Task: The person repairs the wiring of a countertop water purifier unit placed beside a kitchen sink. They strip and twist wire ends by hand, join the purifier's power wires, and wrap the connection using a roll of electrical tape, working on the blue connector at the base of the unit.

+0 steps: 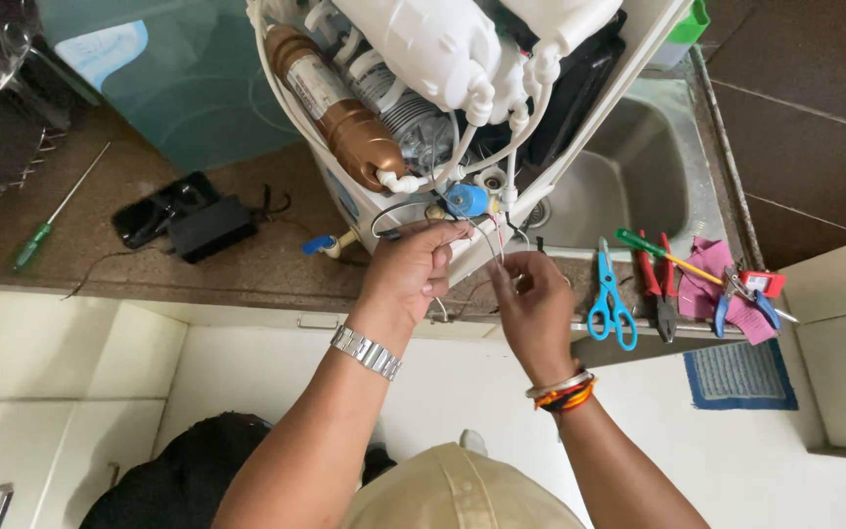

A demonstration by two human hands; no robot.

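two hands on thin wires under an opened water purifier

we see both hands working at the bottom of an opened water purifier [443, 88] that stands on the counter [247, 255] beside the sink [638, 176]. the left hand [408, 269] is closed, its fingertips pinching thin wires [487, 235] just below a small blue fitting [465, 200]. the right hand [536, 309] is curled, fingers drawn in around the lower ends of the same wires; we cannot tell just how it grips, since the fingertips hide the strands. the wires are very fine and hard to follow against the white casing.

the top of the purifier is cut off by the frame, and its white tubes overlap the bronze cylinder [345, 113] and the white housings. at the bottom a pale cap [457, 490] hides part of the forearms.

the counter edge runs just under the hands, so they hang partly past it. to the right, blue-handled scissors [611, 294], red-handled pliers [658, 289], a green screwdriver [658, 250] and a pink cloth [712, 284] crowd the narrow strip by the sink. to the left there is open room, with a black box [210, 227] and a second green-handled screwdriver [51, 217] well apart.

the counter is brown speckled stone, with white cabinets [61, 392] below it.
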